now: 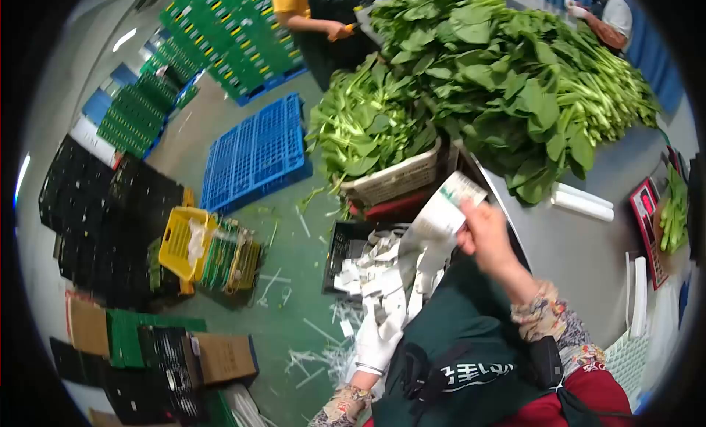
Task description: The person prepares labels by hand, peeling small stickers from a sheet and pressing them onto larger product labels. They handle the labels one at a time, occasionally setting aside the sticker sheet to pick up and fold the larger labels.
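My right hand [487,239], bare, pinches the upper end of a strip of printed white labels [439,217] beside the metal table. The strip hangs down toward my left hand [379,339], which wears a white glove and is closed on its lower part. Behind the strip, a black crate [340,254] on the floor holds a heap of crumpled label strips. Leafy greens [515,81] are piled on the table [588,247]. A pale crate [397,183] full of greens stands left of the table's corner.
A blue pallet [257,155] and a yellow basket [176,247] are on the green floor. White rolls [581,203] and a red scale [649,228] rest on the table. One person [323,23] holds a knife at the greens; another person [614,19] stands behind.
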A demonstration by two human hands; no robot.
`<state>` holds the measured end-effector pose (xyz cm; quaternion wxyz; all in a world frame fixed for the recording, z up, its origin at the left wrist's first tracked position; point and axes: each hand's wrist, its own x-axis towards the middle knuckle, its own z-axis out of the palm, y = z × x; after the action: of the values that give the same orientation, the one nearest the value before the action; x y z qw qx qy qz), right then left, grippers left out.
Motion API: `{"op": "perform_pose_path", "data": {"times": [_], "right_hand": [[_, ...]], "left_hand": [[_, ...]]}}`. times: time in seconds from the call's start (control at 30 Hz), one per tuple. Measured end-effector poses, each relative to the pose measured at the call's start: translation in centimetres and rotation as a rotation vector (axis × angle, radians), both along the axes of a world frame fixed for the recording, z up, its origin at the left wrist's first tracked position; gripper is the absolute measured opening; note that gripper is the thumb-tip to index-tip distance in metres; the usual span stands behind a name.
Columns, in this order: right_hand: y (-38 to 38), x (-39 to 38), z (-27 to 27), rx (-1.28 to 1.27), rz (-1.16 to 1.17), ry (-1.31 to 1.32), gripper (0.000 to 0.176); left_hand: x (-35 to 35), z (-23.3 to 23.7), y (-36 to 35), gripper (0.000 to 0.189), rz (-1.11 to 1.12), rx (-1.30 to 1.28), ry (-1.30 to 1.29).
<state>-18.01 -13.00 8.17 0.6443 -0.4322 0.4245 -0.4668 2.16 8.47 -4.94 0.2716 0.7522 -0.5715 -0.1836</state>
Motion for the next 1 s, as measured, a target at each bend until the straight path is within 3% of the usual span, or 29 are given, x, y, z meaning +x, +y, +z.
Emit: {"op": "perform_pose_path", "data": {"times": [0.03,0.07,0.1,0.17,0.23,0.27,0.4,0.57,0.8,1.0], "right_hand": [[-1.2,-0.4,0.8,0.012,-0.003,-0.048,0.031],[-2.2,-0.3,1.6,-0.041,-0.103,-0.123,0.029],[-3.1,-0.2,2.3,-0.083,-0.207,-0.191,0.027],[-4.9,-1.0,3.0,-0.255,-0.222,-0.267,0.026],[-6.1,-2.0,3.1,-0.248,-0.251,-0.289,0.028],[-5.9,-2.0,3.7,-0.235,-0.270,-0.280,0.029],[-5.7,-2.9,1.5,-0.198,-0.261,-0.267,0.029],[-4.5,-2.3,1.8,-0.097,-0.348,-0.241,0.032],[-3.2,-2.3,0.0,-0.011,-0.187,-0.272,0.037],[-1.1,-2.8,-0.8,0.017,-0.150,-0.163,0.037]], "left_hand": [[0.6,0.2,1.9,0.091,-0.022,0.052,-0.189],[1.1,0.3,3.6,0.096,0.085,0.359,-0.006],[2.1,-1.2,6.0,0.097,0.049,0.574,-0.137],[3.6,-5.1,13.3,0.097,0.013,0.552,-0.212],[3.8,-3.4,16.9,0.096,0.005,0.872,-0.134],[4.3,-6.1,20.8,0.095,-0.040,0.875,-0.152],[3.4,-4.8,23.3,0.081,-0.037,1.117,0.010],[4.9,-6.3,16.2,0.067,0.032,0.945,0.067],[7.8,-4.4,2.3,0.049,0.149,0.569,0.271],[13.0,0.9,-12.2,0.034,0.471,-0.058,0.633]]}}
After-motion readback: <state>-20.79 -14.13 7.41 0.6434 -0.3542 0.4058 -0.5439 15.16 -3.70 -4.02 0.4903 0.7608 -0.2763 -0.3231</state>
